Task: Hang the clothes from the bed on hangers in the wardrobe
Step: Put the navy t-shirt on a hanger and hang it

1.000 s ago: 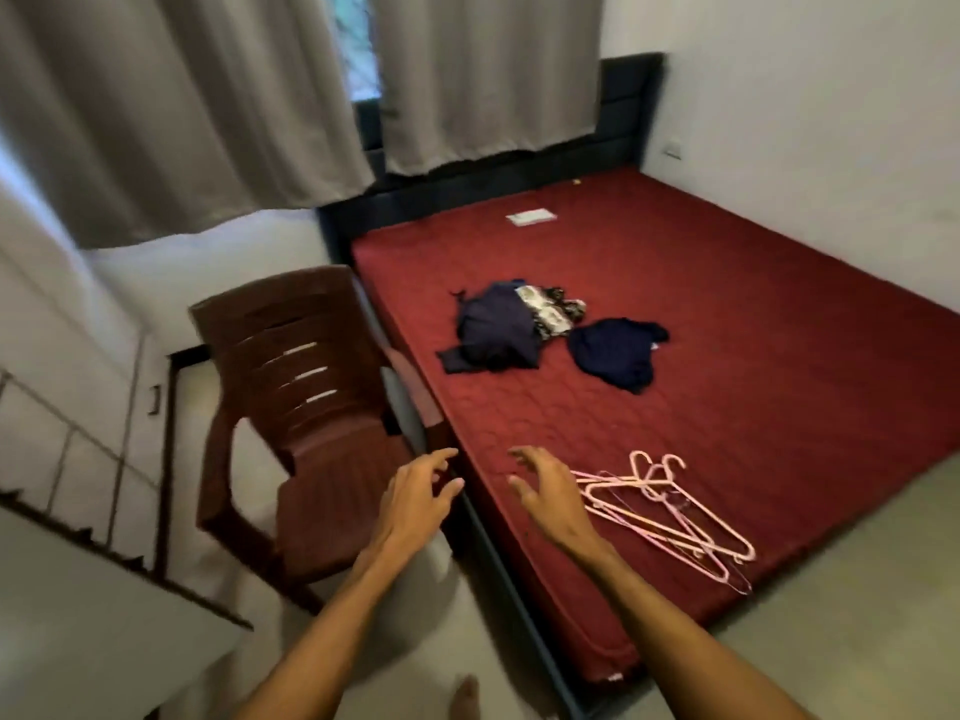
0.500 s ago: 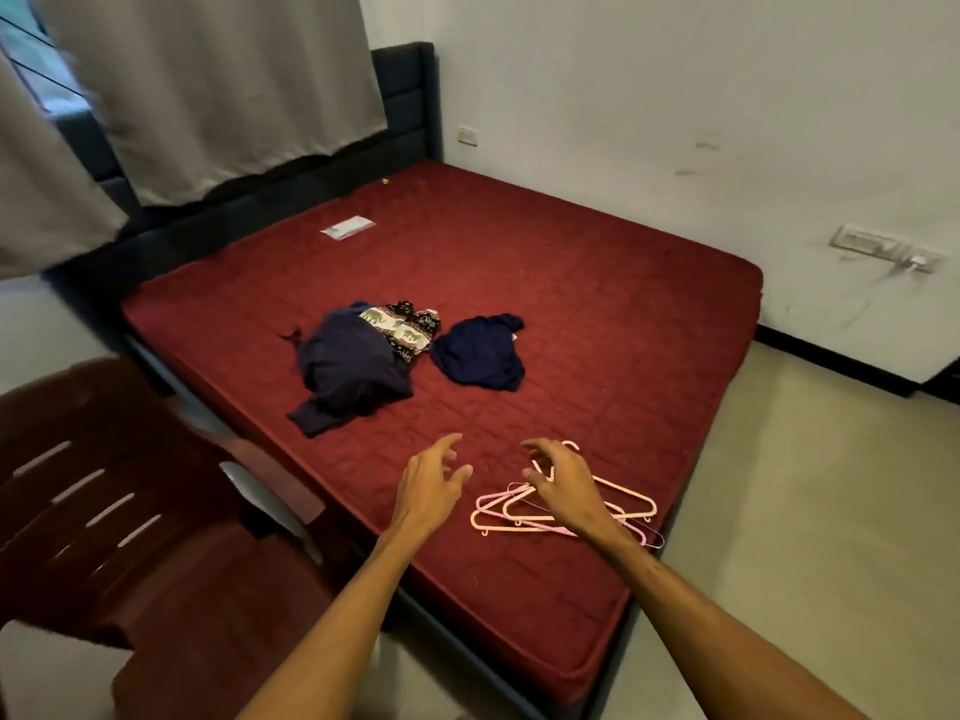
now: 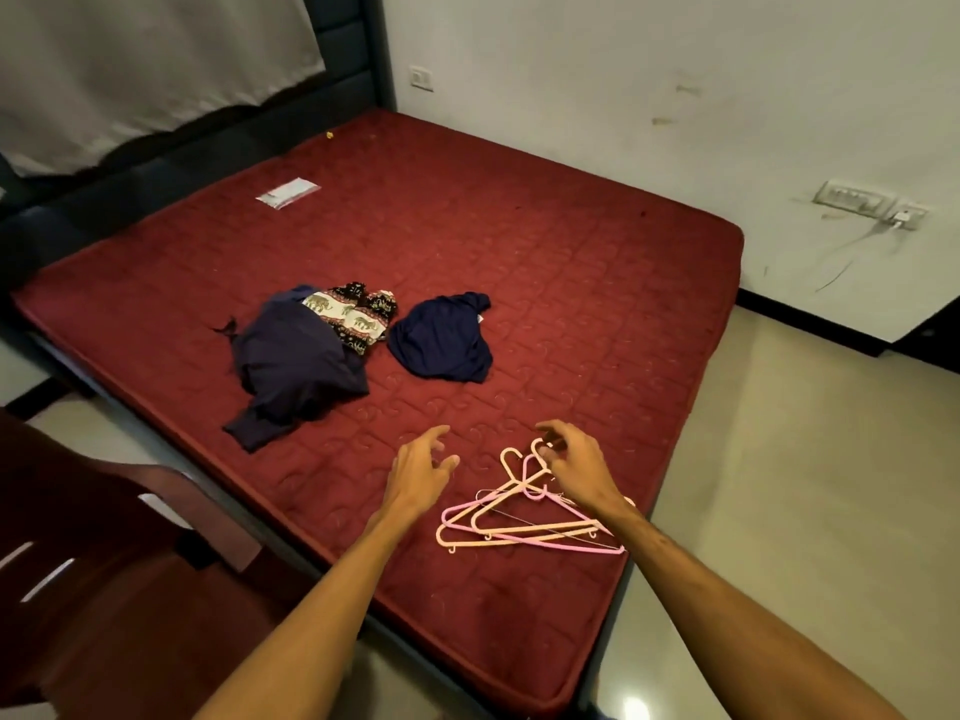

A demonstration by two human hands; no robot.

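Over the bed (image 3: 571, 262), the left hand (image 3: 418, 470) is held with fingers spread. The right hand (image 3: 579, 467) is curled at the pink hangers (image 3: 524, 530) — whether they are gripped cannot be told.

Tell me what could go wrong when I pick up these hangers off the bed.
The hangers lie tangled with their hooks crossing, so lifting one with your right hand may drag the others along. They also sit close to the edge of the bed, so a loose one could slip onto the floor.
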